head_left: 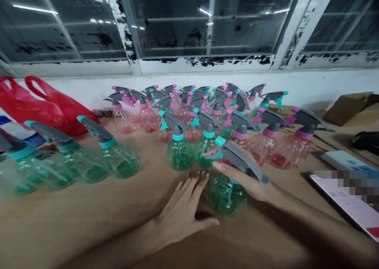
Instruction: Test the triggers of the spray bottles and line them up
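A clear green spray bottle (227, 196) with a grey and turquoise trigger head stands upright in front of me. My right hand (247, 178) is closed around its neck, thumb side toward the trigger. Just left of that bottle, my left hand (186, 208) rests palm down near the tabletop, fingers stretched out and holding nothing. Beyond my hands stand two more green spray bottles (179, 154). Pink spray bottles (291, 150) with pink and grey heads are lined up to their right.
Several pink and green bottles crowd toward the wall. At left are several green bottles (120, 160) and a red plastic bag (53, 107). A cardboard box (352, 109), a white and blue box (346, 162) and a flat pale item (340, 198) lie at right.
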Tool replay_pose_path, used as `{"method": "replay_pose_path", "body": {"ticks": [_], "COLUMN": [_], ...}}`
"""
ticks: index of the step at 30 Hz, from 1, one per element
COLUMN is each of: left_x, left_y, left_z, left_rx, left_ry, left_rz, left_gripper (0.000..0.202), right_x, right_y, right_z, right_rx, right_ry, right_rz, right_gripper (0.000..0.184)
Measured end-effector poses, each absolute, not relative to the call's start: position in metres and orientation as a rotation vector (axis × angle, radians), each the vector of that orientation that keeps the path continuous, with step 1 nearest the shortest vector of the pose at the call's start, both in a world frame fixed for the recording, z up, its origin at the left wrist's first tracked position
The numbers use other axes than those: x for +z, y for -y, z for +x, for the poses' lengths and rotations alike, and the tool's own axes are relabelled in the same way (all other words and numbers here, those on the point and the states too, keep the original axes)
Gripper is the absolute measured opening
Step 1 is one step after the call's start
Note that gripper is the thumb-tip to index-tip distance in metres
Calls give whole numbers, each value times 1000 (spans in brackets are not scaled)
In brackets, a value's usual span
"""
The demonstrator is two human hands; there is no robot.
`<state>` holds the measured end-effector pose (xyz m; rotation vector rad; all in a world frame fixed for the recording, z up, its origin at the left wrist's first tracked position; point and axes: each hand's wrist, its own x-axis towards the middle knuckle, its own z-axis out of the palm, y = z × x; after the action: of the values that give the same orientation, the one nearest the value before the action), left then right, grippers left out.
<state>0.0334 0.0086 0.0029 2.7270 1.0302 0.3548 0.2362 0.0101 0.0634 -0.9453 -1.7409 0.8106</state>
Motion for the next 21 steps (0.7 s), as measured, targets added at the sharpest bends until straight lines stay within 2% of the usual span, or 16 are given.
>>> {"method": "replay_pose_path", "body": {"ticks": [3, 6, 11, 21], "left_x": [1, -1, 0, -5], "left_y": [-9, -10, -9, -11], "left_z": [34, 33, 34, 33], "left_rx": [309, 271, 267, 352], "left_ry": [-1036, -1036, -1022, -993], "left_rz": [2744, 2768, 2788, 2796], "left_gripper": [90, 81, 76, 73], "right_x": [63, 65, 68, 65], "right_y": [-6, -2, -1, 3], "right_z": [236, 235, 234, 238], "right_rx": [701, 659, 761, 838], "right_ry": [1736, 1734, 1770, 1749], "right_rz": [-984, -1001, -942, -1017], "right_gripper": [14, 19, 15, 25]}}
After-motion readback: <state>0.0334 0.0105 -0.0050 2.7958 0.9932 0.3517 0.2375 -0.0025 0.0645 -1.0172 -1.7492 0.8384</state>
